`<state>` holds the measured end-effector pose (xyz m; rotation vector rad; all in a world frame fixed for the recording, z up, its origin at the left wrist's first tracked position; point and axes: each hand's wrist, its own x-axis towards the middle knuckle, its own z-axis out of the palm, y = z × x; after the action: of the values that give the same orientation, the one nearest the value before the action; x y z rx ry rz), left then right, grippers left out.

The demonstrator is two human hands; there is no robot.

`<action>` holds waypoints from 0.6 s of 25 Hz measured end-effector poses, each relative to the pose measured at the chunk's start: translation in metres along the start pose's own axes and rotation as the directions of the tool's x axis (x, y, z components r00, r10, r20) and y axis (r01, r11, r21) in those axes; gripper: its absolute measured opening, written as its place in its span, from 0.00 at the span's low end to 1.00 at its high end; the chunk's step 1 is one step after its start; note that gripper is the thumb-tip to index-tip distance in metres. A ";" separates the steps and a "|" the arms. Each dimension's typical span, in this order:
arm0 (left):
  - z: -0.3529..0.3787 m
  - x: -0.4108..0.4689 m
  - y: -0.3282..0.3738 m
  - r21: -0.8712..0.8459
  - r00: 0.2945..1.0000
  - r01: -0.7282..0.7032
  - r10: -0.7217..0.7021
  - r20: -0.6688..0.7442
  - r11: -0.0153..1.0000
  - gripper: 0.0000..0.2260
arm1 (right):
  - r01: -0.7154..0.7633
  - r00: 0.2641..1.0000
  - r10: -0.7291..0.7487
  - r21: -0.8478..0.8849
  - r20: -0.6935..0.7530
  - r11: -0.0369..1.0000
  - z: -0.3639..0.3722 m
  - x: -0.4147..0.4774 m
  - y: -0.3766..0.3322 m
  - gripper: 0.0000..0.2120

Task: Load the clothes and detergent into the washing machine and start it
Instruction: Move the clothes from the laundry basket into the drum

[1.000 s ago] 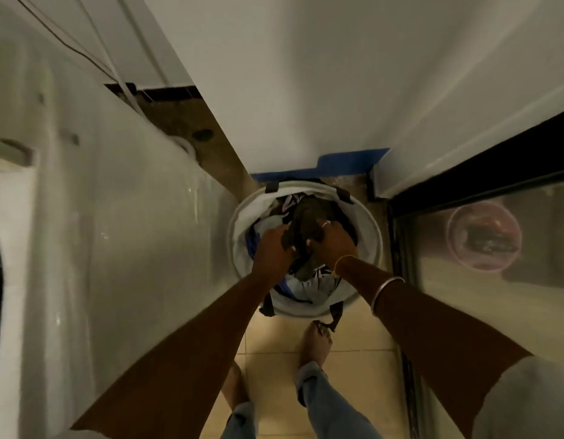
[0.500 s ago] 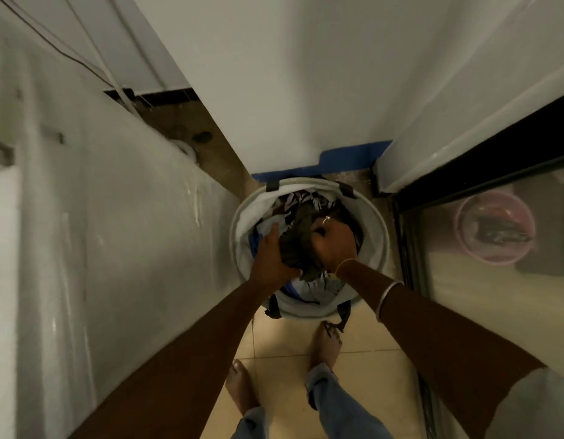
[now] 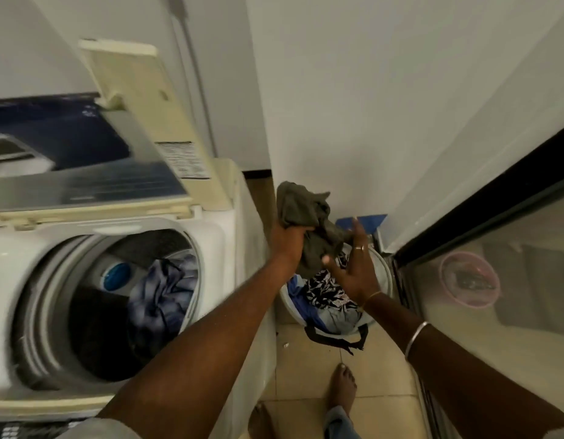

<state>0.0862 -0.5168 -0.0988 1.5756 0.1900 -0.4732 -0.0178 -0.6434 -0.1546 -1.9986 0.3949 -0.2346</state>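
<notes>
Head view, centre of the frame: the left hand [image 3: 288, 239] grips a crumpled olive-grey garment [image 3: 306, 210] in a fist. One bunch stands up above the knuckles and the rest hangs down and to the right, so its long axis runs roughly top to bottom. It is held above the laundry basket [image 3: 385, 270], just right of the washing machine [image 3: 220, 236]. The right hand [image 3: 353, 274] is wide, fingers spread, beside the hanging end. Left of centre the drum gapes under its raised lid [image 3: 141, 99], a blue checked cloth [image 3: 160, 289] inside — a wall [image 3: 369, 106] and a glass door [image 3: 496, 312] hem in the right.
</notes>
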 end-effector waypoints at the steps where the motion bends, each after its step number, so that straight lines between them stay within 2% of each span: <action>1: -0.011 -0.010 0.023 -0.116 1.000 -0.010 0.007 -0.025 0.993 0.12 | 0.031 0.996 -0.027 -0.041 0.081 0.999 0.007 -0.013 -0.012 0.46; 2: -0.028 -0.021 0.038 -0.219 1.000 -0.018 0.013 -0.026 0.975 0.13 | 0.026 0.991 -0.021 -0.033 0.131 0.999 0.015 -0.023 -0.029 0.44; 3: -0.045 -0.032 0.057 -0.325 1.000 -0.010 0.001 -0.028 0.946 0.13 | -0.021 0.992 0.023 -0.015 0.127 1.000 0.027 -0.028 -0.047 0.37; 5: -0.087 -0.047 0.076 -0.438 0.996 0.026 -0.058 -0.061 0.899 0.18 | -0.114 0.993 0.114 0.048 0.003 0.992 0.054 -0.027 -0.090 0.20; 6: -0.114 -0.056 0.081 -0.470 0.994 0.036 -0.080 -0.075 0.882 0.20 | -0.118 0.990 0.126 0.101 -0.067 0.988 0.070 -0.024 -0.114 0.18; 8: -0.163 -0.073 0.082 -0.537 0.992 0.015 -0.079 -0.096 0.843 0.16 | -0.005 0.991 0.042 0.271 -0.128 0.962 0.103 -0.023 -0.163 0.18; 10: -0.214 -0.085 0.078 -0.620 0.986 -0.006 -0.098 -0.133 0.784 0.13 | 0.111 0.994 -0.091 0.461 -0.066 0.880 0.139 -0.033 -0.222 0.12; 12: -0.264 -0.086 0.066 -0.638 0.970 -0.075 -0.092 -0.225 0.767 0.14 | 0.122 0.982 -0.182 0.584 0.045 0.803 0.178 -0.041 -0.271 0.09; 14: -0.308 -0.081 0.054 -0.623 0.953 -0.108 -0.098 -0.287 0.774 0.16 | 0.061 0.982 -0.152 0.575 0.112 0.816 0.222 -0.037 -0.289 0.09; 15: -0.324 -0.078 0.050 -0.591 0.953 -0.050 -0.138 -0.270 0.805 0.17 | 0.019 0.984 -0.107 0.508 0.144 0.861 0.244 -0.031 -0.288 0.09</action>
<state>0.0945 -0.1885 -0.0225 1.0098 0.5589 -0.1709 0.0847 -0.3119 -0.0040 -1.4965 0.1363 -0.1855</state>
